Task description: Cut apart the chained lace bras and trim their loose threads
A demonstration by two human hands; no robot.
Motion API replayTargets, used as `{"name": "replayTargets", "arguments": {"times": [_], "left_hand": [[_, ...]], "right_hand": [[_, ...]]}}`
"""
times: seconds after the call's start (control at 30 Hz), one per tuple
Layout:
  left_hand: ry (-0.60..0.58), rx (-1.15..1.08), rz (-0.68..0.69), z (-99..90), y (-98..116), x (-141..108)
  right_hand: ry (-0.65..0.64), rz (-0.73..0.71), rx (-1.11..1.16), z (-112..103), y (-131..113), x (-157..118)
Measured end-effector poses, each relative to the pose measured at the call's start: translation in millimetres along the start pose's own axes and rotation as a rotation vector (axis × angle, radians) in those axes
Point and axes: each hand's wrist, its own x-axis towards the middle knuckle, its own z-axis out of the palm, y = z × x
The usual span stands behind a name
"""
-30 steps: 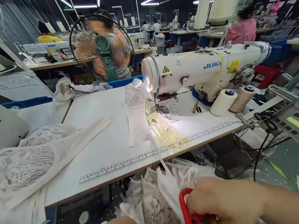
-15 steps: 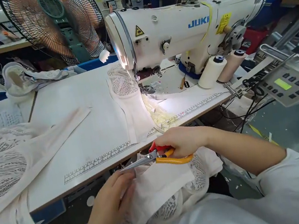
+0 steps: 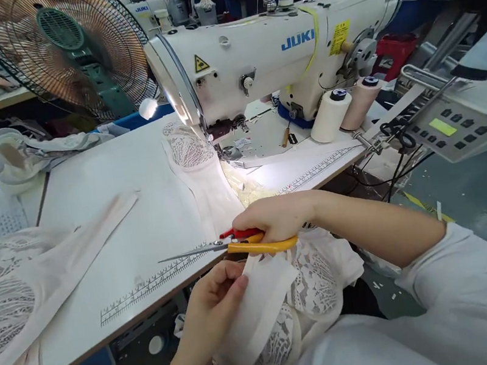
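Observation:
My right hand [image 3: 277,217] is closed around scissors [image 3: 262,245] with orange and red handles. Their blades point left over the table's front edge and look closed or nearly so. Below and to the left, my left hand [image 3: 218,297] pinches the edge of a white lace garment [image 3: 269,302] between thumb and fingers. That garment hangs over my lap, its lace cups showing under a plain white band. Another white lace piece [image 3: 206,179] lies on the table, its upper end beneath the head of the sewing machine [image 3: 243,62].
More lace garments [image 3: 1,301] hang over the table's left end. A fan [image 3: 64,44] stands behind. Thread cones [image 3: 330,116] and a control panel [image 3: 459,126] are at the right. A printed ruler [image 3: 148,284] runs along the table's front edge.
The scissors have moved up and left, their blades now away from my left hand. My left hand has shifted right and lifted the garment's edge. The whole view has shifted slightly.

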Motion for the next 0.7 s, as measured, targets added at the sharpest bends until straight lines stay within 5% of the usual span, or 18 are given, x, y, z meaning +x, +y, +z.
{"name": "replayTargets", "arguments": {"times": [0.27,0.7], "left_hand": [[0.199,-0.111,-0.144,17.4,15,-2],[0.225,-0.148,-0.229,15.8,11,2]], "right_hand": [[0.010,-0.012,0.066,1,1,2],[-0.014,-0.079,0.015,0,-5,1]]}}
